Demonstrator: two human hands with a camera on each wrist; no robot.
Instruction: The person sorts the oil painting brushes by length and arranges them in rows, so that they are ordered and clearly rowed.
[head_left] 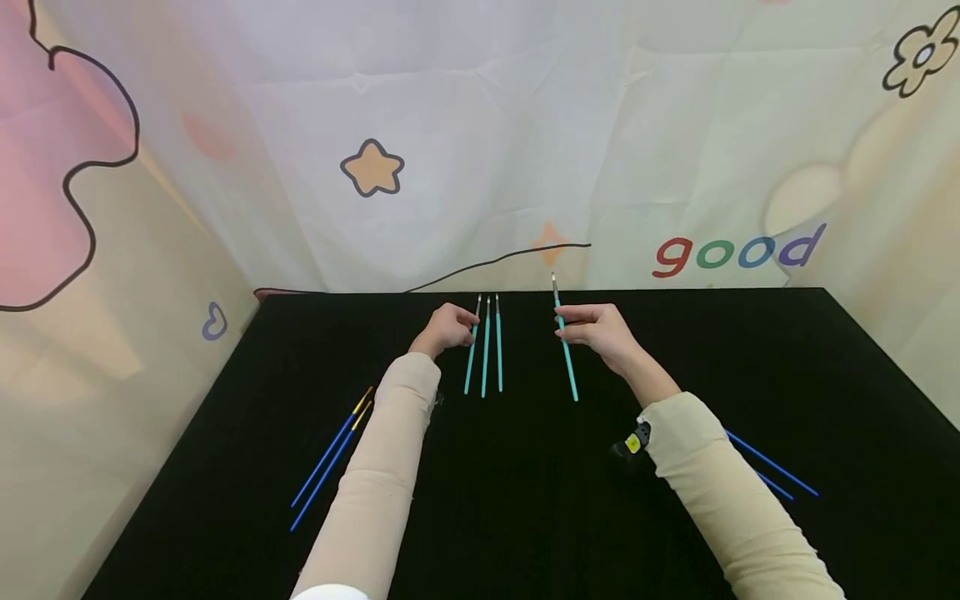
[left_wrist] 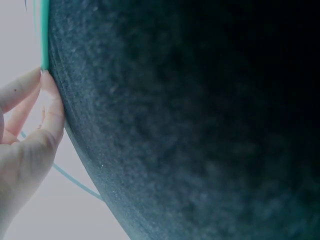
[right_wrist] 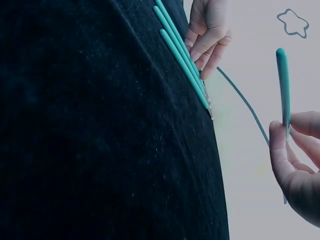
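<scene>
My right hand [head_left: 600, 332] pinches a turquoise paintbrush [head_left: 567, 360] between thumb and fingers, its bristle end pointing away from me. In the right wrist view that same brush [right_wrist: 283, 85] is held up off the black tabletop. Three more turquoise paintbrushes [head_left: 486, 354] lie side by side near the table's far edge, bristles to the back. At the leftmost of them is my left hand [head_left: 450, 327]. The left wrist view shows its thumb and fingertip pinching the turquoise handle [left_wrist: 45, 42].
Two blue paintbrushes [head_left: 327, 467] with yellow tips lie slanted beside my left forearm. Two blue handles [head_left: 780, 463] stick out from behind my right sleeve, which hides their other ends. A printed curtain [head_left: 480, 167] hangs behind the black table [head_left: 525, 517].
</scene>
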